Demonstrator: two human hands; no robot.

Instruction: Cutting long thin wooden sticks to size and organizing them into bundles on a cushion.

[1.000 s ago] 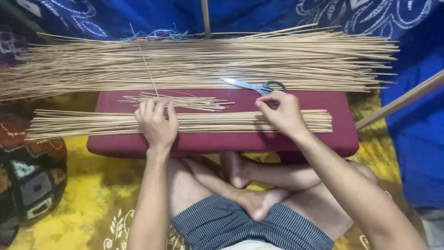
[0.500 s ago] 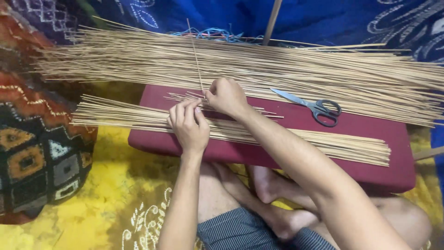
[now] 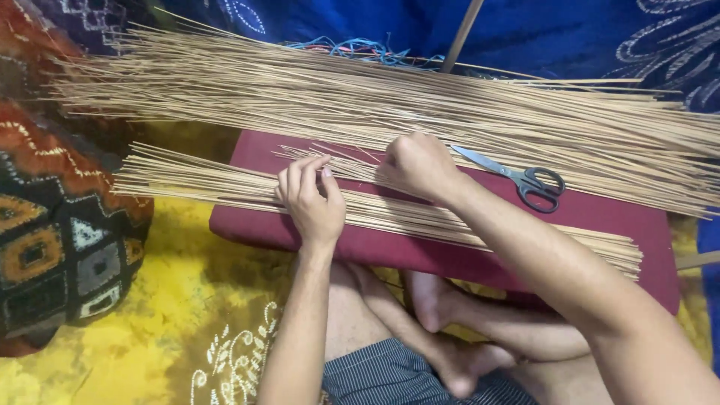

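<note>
A long bundle of thin tan sticks (image 3: 187, 180) lies along the near side of a dark red padded board (image 3: 247, 225). My left hand (image 3: 311, 201) rests flat on that bundle, fingers stretched over it. A small loose pile of shorter sticks (image 3: 337, 159) lies in the middle of the board. My right hand (image 3: 420, 165) is curled over this pile, fingertips pinching down into the sticks. Black-handled scissors (image 3: 525, 180) lie on the board just right of my right hand.
A much larger heap of long sticks (image 3: 375, 97) stretches across behind the board. A patterned cushion (image 3: 52, 247) sits at the left on yellow cloth (image 3: 150, 337). Blue cloth (image 3: 540, 37), a tangle of blue cord (image 3: 352, 51) and a wooden rod (image 3: 461, 34) lie beyond. My crossed legs are under the board.
My right hand has moved left, from the near bundle by the scissors to the small pile of short sticks. My left hand stays on the near bundle. The view has shifted.
</note>
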